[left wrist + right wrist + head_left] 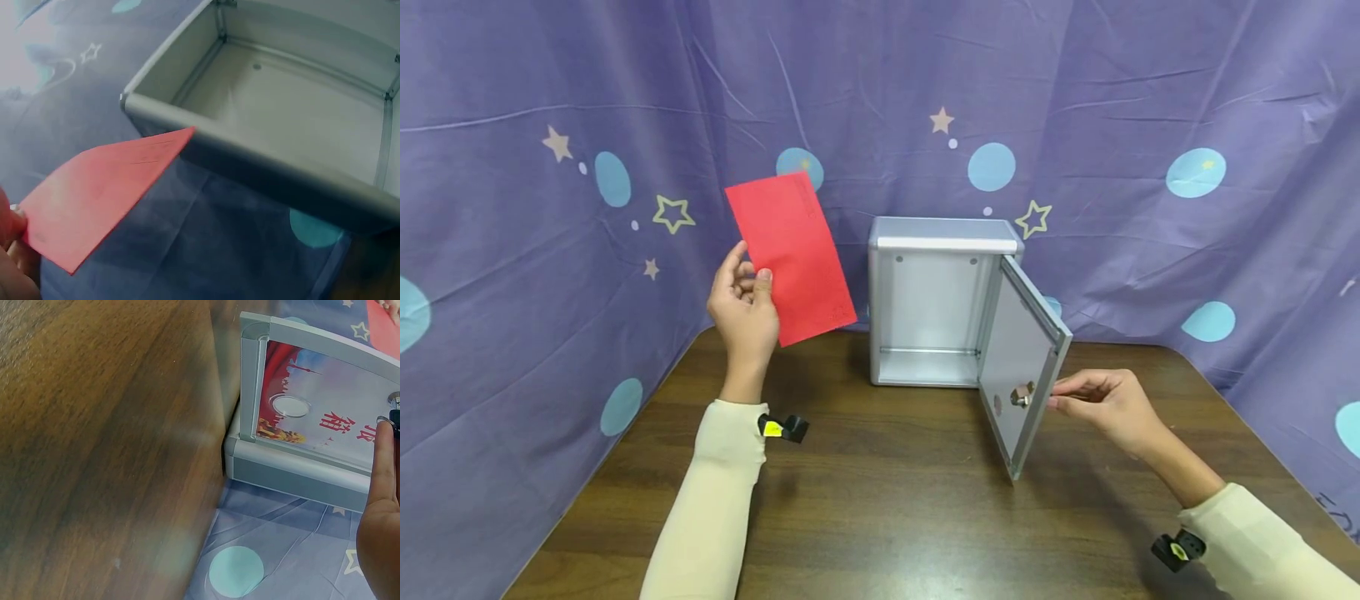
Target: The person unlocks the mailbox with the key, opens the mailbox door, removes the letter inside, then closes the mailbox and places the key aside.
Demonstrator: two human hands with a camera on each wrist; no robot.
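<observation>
My left hand pinches a red paper envelope by its lower left edge, thumb on the near face. It is raised above the table, left of a grey metal box that stands upright with its inside bare. The box's door swings out toward me on the right, with a metal lock on its inner face. At the door's outer side, my right hand pinches a black-headed key at the lock. In the left wrist view the envelope overlaps the box's side.
Box and door stand over a brown wooden table. A purple curtain with stars and blue spots hangs behind and at both sides. Printed red characters and a picture cover the door's outer face. Each wrist wears a small black camera.
</observation>
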